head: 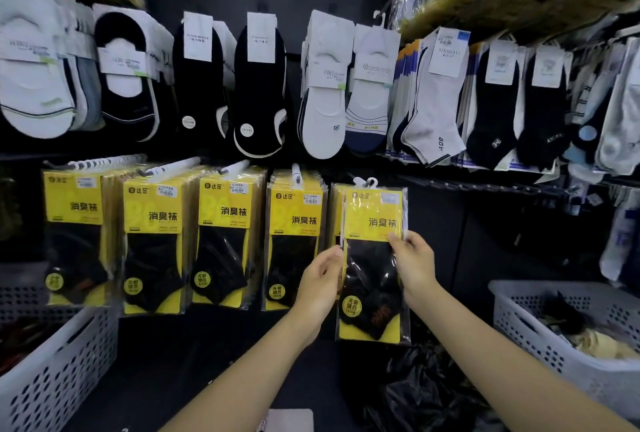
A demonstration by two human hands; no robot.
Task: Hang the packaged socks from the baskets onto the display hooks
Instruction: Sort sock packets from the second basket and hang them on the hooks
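A yellow-and-black sock package [374,258] hangs upright at the rightmost display hook [367,183] of the lower row, its white hanger tab at the hook. My left hand [320,275] pinches the package's left edge at mid height. My right hand [414,262] pinches its right edge just below the yellow label. More identical packages [294,237] fill the hooks to the left, and a few hang behind the held one.
A white perforated basket [554,334] with sock packages stands at the lower right, another white basket [52,369] at the lower left. A black plastic bag [415,386] lies on the floor between my arms. Rows of white and black socks [256,85] hang above.
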